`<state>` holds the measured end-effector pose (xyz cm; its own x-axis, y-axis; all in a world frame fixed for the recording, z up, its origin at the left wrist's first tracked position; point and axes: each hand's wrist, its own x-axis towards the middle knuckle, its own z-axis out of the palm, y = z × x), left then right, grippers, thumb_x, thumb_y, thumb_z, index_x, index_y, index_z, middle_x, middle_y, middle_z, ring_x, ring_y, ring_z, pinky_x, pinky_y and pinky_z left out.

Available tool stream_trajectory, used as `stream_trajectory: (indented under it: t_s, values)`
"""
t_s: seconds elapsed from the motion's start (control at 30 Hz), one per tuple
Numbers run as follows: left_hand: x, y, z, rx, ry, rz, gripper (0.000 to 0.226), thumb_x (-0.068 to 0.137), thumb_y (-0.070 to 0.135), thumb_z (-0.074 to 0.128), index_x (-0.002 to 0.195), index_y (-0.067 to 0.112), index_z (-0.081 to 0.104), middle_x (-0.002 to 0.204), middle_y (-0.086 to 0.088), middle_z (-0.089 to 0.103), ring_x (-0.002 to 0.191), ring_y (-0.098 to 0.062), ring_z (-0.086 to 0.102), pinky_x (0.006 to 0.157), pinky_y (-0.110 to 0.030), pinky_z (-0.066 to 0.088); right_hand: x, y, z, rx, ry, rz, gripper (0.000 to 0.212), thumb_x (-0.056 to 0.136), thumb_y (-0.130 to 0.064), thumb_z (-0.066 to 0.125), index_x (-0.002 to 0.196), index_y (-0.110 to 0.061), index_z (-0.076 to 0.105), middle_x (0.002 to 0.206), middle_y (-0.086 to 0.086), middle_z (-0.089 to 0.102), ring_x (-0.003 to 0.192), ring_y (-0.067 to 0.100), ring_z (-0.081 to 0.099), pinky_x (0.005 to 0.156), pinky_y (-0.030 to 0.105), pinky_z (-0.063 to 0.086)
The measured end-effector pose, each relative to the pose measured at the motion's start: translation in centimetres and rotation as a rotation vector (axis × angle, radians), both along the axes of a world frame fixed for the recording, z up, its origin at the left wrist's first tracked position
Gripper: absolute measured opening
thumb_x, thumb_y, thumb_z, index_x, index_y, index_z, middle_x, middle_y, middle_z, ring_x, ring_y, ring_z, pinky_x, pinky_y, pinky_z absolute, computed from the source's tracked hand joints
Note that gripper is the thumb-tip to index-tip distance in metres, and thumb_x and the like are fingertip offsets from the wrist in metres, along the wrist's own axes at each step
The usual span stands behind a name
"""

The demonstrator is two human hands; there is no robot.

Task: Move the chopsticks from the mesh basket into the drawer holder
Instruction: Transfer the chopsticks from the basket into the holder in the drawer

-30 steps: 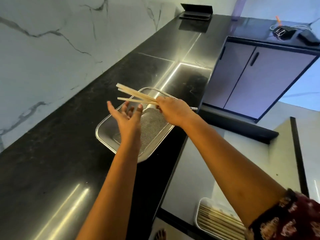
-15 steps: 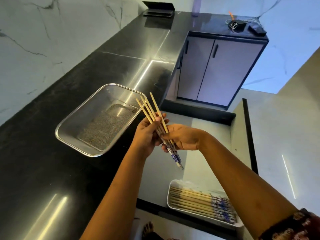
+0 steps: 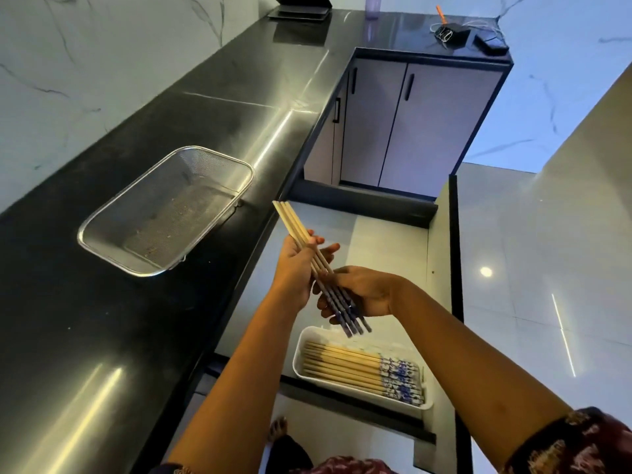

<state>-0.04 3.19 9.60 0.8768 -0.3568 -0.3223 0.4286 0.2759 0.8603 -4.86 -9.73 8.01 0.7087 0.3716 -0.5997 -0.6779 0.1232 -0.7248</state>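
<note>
A bunch of wooden chopsticks (image 3: 297,228) with blue-patterned ends is held over the open drawer by both hands. My left hand (image 3: 293,272) grips the bunch around its middle. My right hand (image 3: 365,291) cups the patterned ends from the right. Below them, a white holder (image 3: 355,384) in the drawer has several chopsticks lying side by side. The steel mesh basket (image 3: 106,230) stands on the black counter to the left, and I see no chopsticks in it.
The black counter (image 3: 102,336) runs along a marble wall on the left. An open drawer (image 3: 376,241) juts out from under it. Grey cabinet doors (image 3: 410,124) stand beyond, with a black device and cables (image 3: 451,32) on top.
The chopsticks were lifted from the basket in my right hand and carried right over the drawer. My left hand joined and gathered them into a tight, aligned bunch.
</note>
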Motion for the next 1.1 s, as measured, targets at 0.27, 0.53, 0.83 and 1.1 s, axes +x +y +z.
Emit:
stream_trajectory:
  t_s: [0.27,0.53,0.83,1.1]
  values:
    - [-1.1,-1.0,0.2,-0.049,-0.064,0.259,0.013,0.101,0.014,0.035,0.109,0.02,0.043,0.091,-0.002,0.06,0.082,-0.018,0.069,0.08,-0.032,0.056,-5.5,-1.3,-4.4,0.192,0.162,-0.513,0.059,0.091,-0.058,0.038,0.111,-0.006,0.057,0.095,0.016,0.071,0.083,0.025,0.069,0.072,0.034,0.059]
    - [-4.7,-2.7,-1.4,0.053,-0.127,0.291,0.019,0.101,0.013,0.033,0.119,0.019,0.038,0.093,-0.003,0.059,0.085,-0.018,0.067,0.083,-0.03,0.055,-6.1,1.0,-5.4,0.263,0.14,-0.874,0.058,0.097,-0.053,0.029,0.104,-0.006,0.061,0.112,0.017,0.063,0.1,0.029,0.062,0.084,0.036,0.052]
    - [-5.6,-2.9,-1.9,0.088,-0.117,0.356,0.016,0.101,0.016,0.033,0.117,0.02,0.036,0.098,-0.007,0.058,0.087,-0.02,0.067,0.085,-0.032,0.055,-7.2,0.1,-6.1,0.234,0.216,-0.883,0.057,0.096,-0.054,0.03,0.106,-0.006,0.059,0.108,0.017,0.063,0.096,0.03,0.062,0.073,0.037,0.053]
    - [-6.2,-3.2,-2.7,0.125,-0.141,0.358,0.014,0.101,0.018,0.033,0.115,0.022,0.036,0.093,-0.003,0.058,0.085,-0.017,0.068,0.087,-0.033,0.054,-6.4,1.8,-6.1,-0.137,0.137,-0.642,0.037,0.097,-0.046,0.037,0.093,-0.015,0.058,0.097,0.009,0.061,0.091,0.022,0.058,0.086,0.037,0.05]
